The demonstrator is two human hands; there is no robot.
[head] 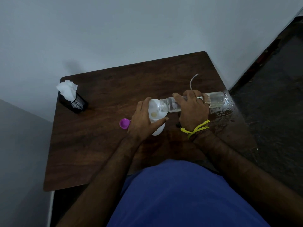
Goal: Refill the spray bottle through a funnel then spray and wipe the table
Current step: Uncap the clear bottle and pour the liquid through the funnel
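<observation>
**Refill step: water poured through funnel**

- Mesh holder (74,104), far left of the surface (101,145): holds white tissues (67,89).
- Purple cap (124,123), just left of the hands.
- Left hand (144,122): grip closed around the white funnel (155,110) and the white spray bottle (158,130) beneath it.
- Right hand (191,110): grip wrapped round a clear water bottle (216,99), tipped near-horizontal, mouth at the funnel.
- Dip tube (192,81), far right, behind the hand.
- Spilled droplets (226,110), right edge.

Judged next: tip the bottle upright, lift the funnel out, refit the sprayer.
</observation>
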